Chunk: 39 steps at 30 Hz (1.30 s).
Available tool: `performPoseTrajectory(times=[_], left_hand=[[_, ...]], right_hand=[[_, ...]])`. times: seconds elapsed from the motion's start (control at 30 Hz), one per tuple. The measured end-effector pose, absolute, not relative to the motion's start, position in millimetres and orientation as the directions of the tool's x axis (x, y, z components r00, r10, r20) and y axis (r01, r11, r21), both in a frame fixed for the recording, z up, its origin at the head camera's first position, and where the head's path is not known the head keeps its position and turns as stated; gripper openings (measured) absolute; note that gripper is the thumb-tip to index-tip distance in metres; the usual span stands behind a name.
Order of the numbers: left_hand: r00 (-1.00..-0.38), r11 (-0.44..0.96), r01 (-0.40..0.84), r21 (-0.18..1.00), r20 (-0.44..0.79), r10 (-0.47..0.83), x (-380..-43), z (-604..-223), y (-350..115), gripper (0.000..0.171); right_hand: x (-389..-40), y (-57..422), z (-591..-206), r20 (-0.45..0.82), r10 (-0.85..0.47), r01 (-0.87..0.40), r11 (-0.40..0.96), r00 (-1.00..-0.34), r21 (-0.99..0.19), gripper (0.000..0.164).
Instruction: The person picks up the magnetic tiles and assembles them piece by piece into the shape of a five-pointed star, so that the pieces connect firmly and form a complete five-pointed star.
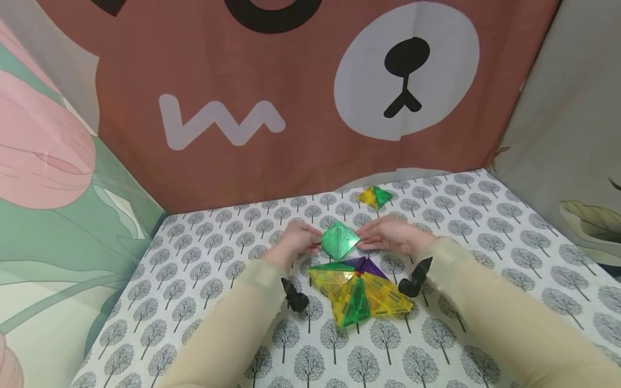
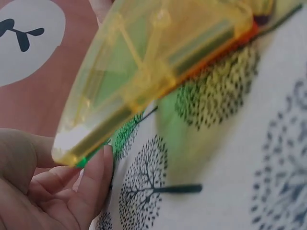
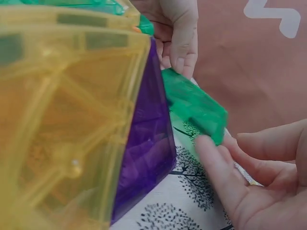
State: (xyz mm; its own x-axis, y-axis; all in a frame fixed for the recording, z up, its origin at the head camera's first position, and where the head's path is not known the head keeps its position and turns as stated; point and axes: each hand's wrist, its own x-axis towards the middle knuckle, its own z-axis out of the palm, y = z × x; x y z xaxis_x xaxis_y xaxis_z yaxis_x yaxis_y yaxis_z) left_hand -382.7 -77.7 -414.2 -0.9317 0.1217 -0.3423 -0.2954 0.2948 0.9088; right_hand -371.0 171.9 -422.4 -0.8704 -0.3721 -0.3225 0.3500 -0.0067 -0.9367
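Two translucent green triangular magnetic tiles (image 1: 339, 240) lie edge to edge as a diamond between my hands. My left hand (image 1: 297, 238) pinches the diamond's left corner with thumb and fingers. At the opposite corner, my right hand (image 1: 392, 235) holds the edge; in the right wrist view its fingertips (image 3: 206, 143) meet the green tile (image 3: 194, 103). Just nearer to me stands a fan-shaped tile structure (image 1: 383, 293) in yellow, green and purple. Its yellow tile (image 2: 158, 57) hides part of the left fingers in the left wrist view.
A small yellow and green tile pyramid (image 1: 374, 197) stands farther back on the tree-print cloth (image 1: 194, 302). Behind the cloth hangs a brown curtain (image 1: 301, 172) with a bear print. Printed fabric (image 1: 43, 226) borders the left side.
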Motion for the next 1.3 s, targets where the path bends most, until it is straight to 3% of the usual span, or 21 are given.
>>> performPoseTrajectory(times=[0.43,0.8,1.3], left_hand=[[-0.913,0.162,-0.352,0.922,-0.376,0.157,-366,-404,-71,0.015],[-0.942,0.329,-0.198,0.923,-0.273,0.197,-345,-405,-70,0.013],[-0.950,0.436,-0.146,0.888,-0.250,0.190,-339,-416,-71,0.011]], right_hand=[[-355,180,-418,-0.298,-0.321,0.299,0.048,-0.899,-0.953,0.036],[-333,193,-415,-0.285,-0.334,0.288,0.044,-0.899,-0.957,0.031],[-330,192,-422,-0.292,-0.326,0.305,0.012,-0.899,-0.952,0.027]])
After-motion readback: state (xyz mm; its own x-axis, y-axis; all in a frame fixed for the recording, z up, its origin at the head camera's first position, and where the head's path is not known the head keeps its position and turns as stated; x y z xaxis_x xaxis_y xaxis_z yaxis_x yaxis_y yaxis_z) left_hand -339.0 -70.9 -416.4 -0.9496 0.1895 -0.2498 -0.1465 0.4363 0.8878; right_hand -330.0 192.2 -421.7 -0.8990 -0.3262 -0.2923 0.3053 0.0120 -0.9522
